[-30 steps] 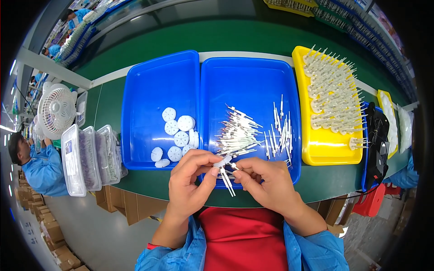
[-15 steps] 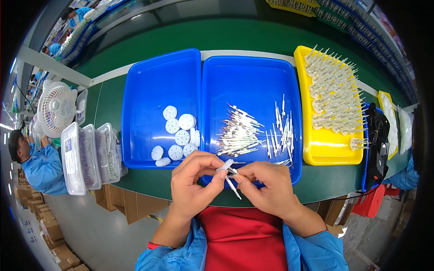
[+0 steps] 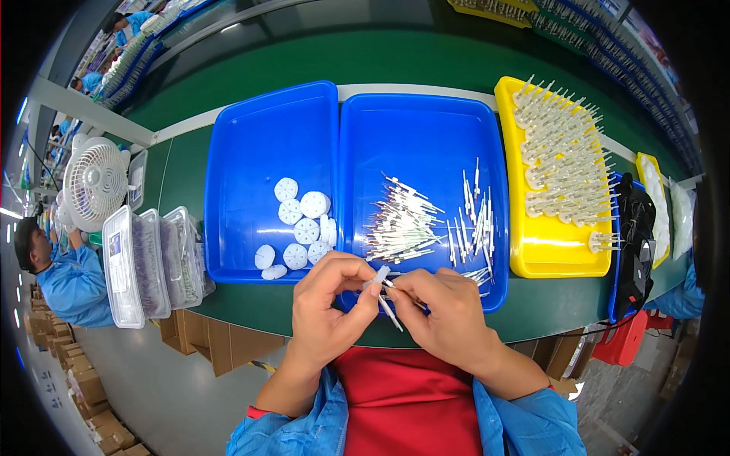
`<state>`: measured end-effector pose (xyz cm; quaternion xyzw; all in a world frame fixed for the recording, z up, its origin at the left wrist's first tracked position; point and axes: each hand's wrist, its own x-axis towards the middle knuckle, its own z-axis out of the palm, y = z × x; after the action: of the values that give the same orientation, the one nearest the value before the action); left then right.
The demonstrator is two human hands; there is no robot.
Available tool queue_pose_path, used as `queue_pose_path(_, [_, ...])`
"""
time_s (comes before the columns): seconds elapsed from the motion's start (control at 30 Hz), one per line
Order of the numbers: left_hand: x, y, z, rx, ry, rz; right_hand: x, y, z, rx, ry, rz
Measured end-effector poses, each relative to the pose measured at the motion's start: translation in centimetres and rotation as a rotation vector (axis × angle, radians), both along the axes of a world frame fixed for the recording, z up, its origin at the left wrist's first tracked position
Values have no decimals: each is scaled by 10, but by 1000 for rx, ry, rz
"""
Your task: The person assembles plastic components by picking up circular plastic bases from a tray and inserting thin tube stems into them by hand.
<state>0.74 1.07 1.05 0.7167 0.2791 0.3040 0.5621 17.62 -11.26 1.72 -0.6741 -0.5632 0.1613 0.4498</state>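
Between thumb and fingers my left hand (image 3: 332,306) pinches a white round disc (image 3: 378,276), seen edge-on and partly covered by the fingers. A thin white rod (image 3: 391,313) points down from the disc. My right hand (image 3: 441,310) is closed beside it, thumb and forefinger pinching another slim white rod (image 3: 388,283) against the disc's edge. Both hands are over the near edge of a blue tray (image 3: 426,121) that holds many such rods (image 3: 403,224), some with reddish tips. In the left blue tray (image 3: 266,114) lie several white slotted discs (image 3: 306,231).
A yellow tray (image 3: 559,262) on the right carries rows of discs fitted with upright rods (image 3: 563,152). Clear plastic boxes (image 3: 144,262) and a white fan (image 3: 95,182) stand at the left. Black cables (image 3: 635,228) lie at the right. A co-worker (image 3: 72,273) sits at far left.
My right hand has shifted slightly left and upward, closer to the disc. The disc has turned a little in my left fingers.
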Motion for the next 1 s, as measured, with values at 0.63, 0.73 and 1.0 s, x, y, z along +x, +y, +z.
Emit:
queue_pose_path(0.63, [-1,10,12,402,-38,-104,3,-2,6,22,6,70])
queue_pose_path(0.73, [-3,12,9,389,-19,-77,7,-2,4,-2,74,86])
queue_pose_path(1.0, [-6,9,-3,110,-126,80,10,10,-6,-215,-376,42])
